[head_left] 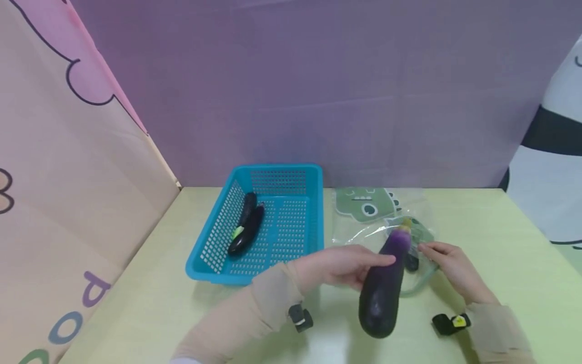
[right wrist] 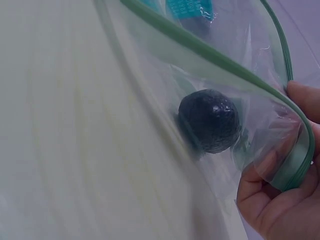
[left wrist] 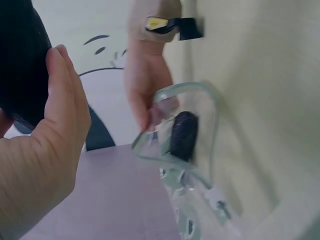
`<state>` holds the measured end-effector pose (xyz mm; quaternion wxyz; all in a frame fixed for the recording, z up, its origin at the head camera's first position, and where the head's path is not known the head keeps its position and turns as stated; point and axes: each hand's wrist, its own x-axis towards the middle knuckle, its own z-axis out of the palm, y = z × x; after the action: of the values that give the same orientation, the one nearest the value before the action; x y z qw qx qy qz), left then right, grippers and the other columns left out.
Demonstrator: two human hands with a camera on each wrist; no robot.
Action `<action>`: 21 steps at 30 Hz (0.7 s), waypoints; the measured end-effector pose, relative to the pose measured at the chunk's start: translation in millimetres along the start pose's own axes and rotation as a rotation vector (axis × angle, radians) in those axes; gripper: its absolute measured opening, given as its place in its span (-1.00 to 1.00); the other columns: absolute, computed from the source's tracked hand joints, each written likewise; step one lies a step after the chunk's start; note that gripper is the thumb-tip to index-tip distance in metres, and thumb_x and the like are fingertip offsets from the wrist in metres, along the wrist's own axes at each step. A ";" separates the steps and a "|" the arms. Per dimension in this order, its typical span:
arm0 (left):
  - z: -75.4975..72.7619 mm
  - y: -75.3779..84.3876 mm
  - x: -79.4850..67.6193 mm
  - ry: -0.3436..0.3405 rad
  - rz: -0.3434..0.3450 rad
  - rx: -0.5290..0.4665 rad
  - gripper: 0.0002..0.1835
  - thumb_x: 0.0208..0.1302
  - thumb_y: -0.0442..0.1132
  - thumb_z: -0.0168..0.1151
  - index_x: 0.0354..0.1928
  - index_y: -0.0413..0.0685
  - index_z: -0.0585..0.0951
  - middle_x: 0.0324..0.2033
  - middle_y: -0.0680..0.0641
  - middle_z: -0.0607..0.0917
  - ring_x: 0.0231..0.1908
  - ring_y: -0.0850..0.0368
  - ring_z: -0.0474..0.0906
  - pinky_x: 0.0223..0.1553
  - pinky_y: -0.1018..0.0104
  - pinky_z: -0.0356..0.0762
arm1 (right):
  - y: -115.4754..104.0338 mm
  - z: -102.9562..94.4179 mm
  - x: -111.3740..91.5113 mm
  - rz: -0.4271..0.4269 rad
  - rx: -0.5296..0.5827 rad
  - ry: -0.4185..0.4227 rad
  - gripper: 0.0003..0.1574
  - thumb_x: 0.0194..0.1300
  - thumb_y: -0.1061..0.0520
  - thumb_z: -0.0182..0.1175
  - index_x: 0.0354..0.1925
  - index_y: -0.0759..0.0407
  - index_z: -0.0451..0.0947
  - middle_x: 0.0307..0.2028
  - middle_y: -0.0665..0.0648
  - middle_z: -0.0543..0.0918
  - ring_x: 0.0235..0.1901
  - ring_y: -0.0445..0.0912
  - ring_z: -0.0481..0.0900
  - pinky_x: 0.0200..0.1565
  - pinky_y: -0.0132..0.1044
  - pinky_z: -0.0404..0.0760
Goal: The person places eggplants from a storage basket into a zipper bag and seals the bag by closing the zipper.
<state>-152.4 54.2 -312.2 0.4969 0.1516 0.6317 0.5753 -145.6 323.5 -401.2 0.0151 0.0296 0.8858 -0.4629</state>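
Here's the left hand (head_left: 347,263) with its grip round a big eggplant (head_left: 384,293), thumb across the top, the stalk end pointing far and the fat end near! Over on the right, the right hand (head_left: 450,263) pinches the green rim (head_left: 420,285) of a clear zip bag (head_left: 364,205), and that mouth is gaping, with a dark, rounded thing (right wrist: 210,120) inside. Now, the danger: that rim looks floppy and is pinched at one side only, so the mouth could well fold in if the eggplant nudges it. The skin is glossy, too; a loose thumb could let the heavy-looking fat end swing down and roll off. And with the dark thing near the mouth, a second eggplant might jam against it or shove the light bag to the far side. To the left sits a blue basket (head_left: 318,217), two more dark eggplants (head_left: 247,230) lying side by side along its left wall. All this on a pale yellow-green worktop (head_left: 491,227), a plain purple backdrop (head_left: 291,91) rising at the far edge, a pale left wall (head_left: 100,177) with coloured letters low down, and a black-and-white cartoon panel (head_left: 552,177) on the right!
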 end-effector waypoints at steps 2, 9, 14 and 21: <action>1.5 -3.6 0.8 -0.001 -0.021 0.012 -0.53 0.40 -0.06 -0.07 0.08 -0.37 0.46 0.02 -0.37 0.57 0.07 -0.26 0.51 0.04 -0.02 0.53 | -0.4 -0.3 0.1 -0.001 0.006 0.000 -0.44 0.37 -0.11 0.00 -0.03 0.37 0.53 -0.37 -0.55 0.46 -0.29 -0.58 0.37 -0.21 -0.56 0.39; 1.3 -10.7 1.9 0.026 -0.071 0.060 -0.53 0.38 -0.04 -0.05 0.04 -0.34 0.49 -0.03 -0.36 0.61 0.00 -0.23 0.56 -0.01 0.04 0.57 | 0.4 0.7 -0.1 -0.010 0.042 0.008 -0.54 0.36 -0.06 0.02 -0.09 0.29 0.58 -0.40 -0.52 0.50 -0.31 -0.54 0.41 -0.25 -0.57 0.41; 1.0 -17.3 3.2 0.041 -0.100 0.097 -0.56 0.35 -0.03 0.01 -0.03 -0.32 0.54 -0.15 -0.33 0.66 -0.11 -0.16 0.63 -0.09 0.08 0.62 | 1.3 0.8 0.7 -0.007 0.045 0.011 -0.60 0.36 -0.05 0.04 -0.12 0.22 0.60 -0.40 -0.54 0.49 -0.31 -0.56 0.40 -0.24 -0.60 0.40; 4.9 -31.1 10.4 0.101 -0.079 0.096 -0.58 0.30 -0.03 0.08 -0.11 -0.31 0.57 -0.23 -0.30 0.69 -0.20 -0.16 0.66 -0.16 0.05 0.64 | 1.0 1.4 1.1 0.008 0.048 0.005 -0.59 0.36 -0.03 0.03 -0.11 0.27 0.59 -0.41 -0.52 0.49 -0.31 -0.56 0.39 -0.24 -0.61 0.40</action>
<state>-141.4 55.9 -343.4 0.4788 0.1211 0.6884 0.5311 -146.6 322.9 -402.8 0.0143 0.0348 0.8742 -0.4840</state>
